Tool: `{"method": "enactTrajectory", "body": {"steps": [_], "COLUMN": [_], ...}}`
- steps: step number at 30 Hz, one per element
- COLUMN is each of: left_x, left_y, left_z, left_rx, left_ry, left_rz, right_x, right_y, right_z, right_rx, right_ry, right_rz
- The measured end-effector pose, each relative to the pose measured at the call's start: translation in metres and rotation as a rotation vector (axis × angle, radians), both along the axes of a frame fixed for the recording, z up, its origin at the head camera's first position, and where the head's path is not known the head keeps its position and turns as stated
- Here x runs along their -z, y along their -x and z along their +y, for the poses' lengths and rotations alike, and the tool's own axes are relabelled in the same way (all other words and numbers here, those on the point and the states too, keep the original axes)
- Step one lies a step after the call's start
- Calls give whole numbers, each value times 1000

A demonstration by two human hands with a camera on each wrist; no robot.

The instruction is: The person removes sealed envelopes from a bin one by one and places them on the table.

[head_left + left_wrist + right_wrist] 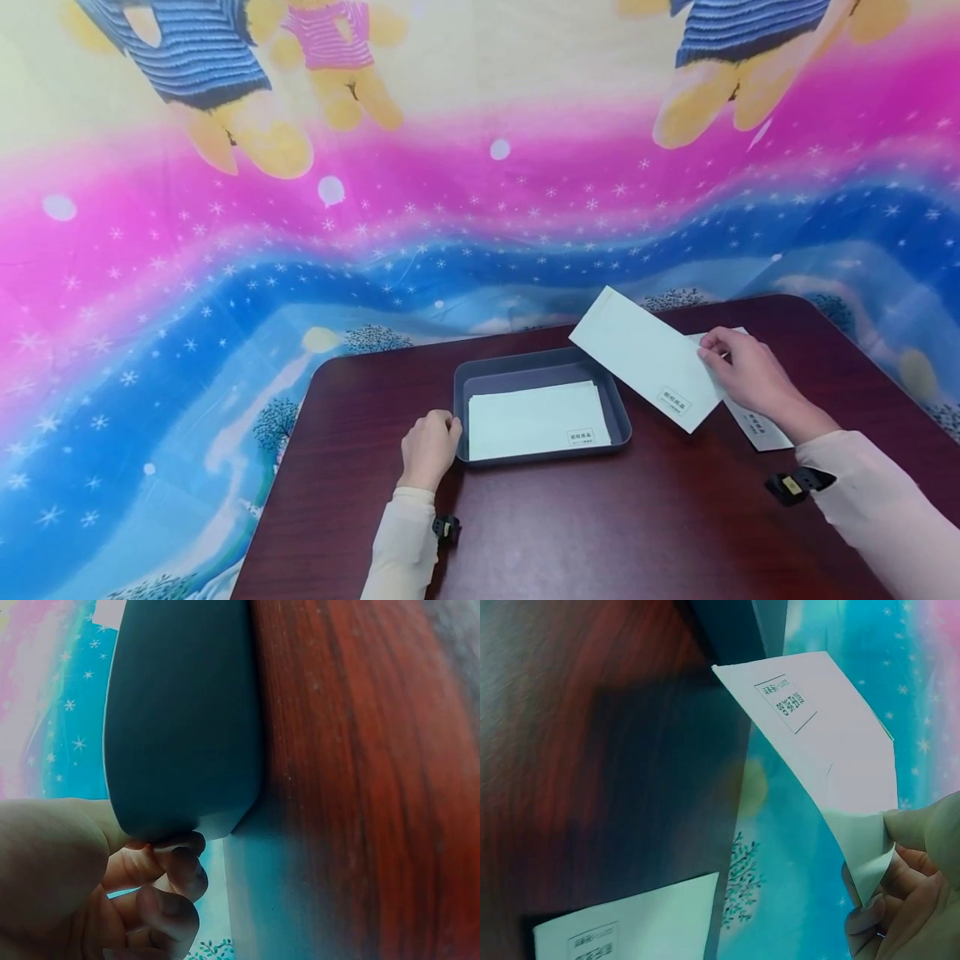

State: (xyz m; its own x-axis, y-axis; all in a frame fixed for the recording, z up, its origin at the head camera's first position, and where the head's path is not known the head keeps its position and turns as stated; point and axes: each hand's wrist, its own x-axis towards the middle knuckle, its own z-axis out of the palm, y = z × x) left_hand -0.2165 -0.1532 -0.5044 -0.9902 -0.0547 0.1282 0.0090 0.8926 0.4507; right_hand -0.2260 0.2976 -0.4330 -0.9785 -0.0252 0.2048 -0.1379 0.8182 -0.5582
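My right hand (753, 379) pinches a white envelope (645, 358) by its edge, thumb on the near face and fingers behind. The envelope is tilted, above the table by the tray's right side; the right wrist view shows it bent at the pinch (870, 847). With my left hand (429, 450) I grip the left end of a dark grey tray (517, 379), thumb at the rim and fingers curled against the outer wall (184, 712). Inside the tray lie white envelopes (532, 421), stacked, with a printed box at the lower right corner.
Another printed envelope (761, 429) lies on the table to the right, partly hidden beneath my right hand. The dark red wooden table (570, 533) has rounded far corners. Behind it hangs a colourful cloth (450, 192) with bears and snowflakes.
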Motion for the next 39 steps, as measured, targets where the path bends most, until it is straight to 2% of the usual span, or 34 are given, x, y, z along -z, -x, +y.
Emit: {"method": "enactTrajectory", "body": {"steps": [13,24,39], "left_x": [-1,-1,-2], "left_y": [0,-1,0], "left_z": [0,1,0], "left_rx": [4,-4,-8], "left_ry": [-10,-5,-1], "left_rz": [-3,-7,3], "right_x": [16,36,48], "right_y": [-3,-9,-21], "right_z": [32,63,111], "right_rx": [38,76,140], "right_ry": [23,13,17], "right_rz": [2,-67,-148]}}
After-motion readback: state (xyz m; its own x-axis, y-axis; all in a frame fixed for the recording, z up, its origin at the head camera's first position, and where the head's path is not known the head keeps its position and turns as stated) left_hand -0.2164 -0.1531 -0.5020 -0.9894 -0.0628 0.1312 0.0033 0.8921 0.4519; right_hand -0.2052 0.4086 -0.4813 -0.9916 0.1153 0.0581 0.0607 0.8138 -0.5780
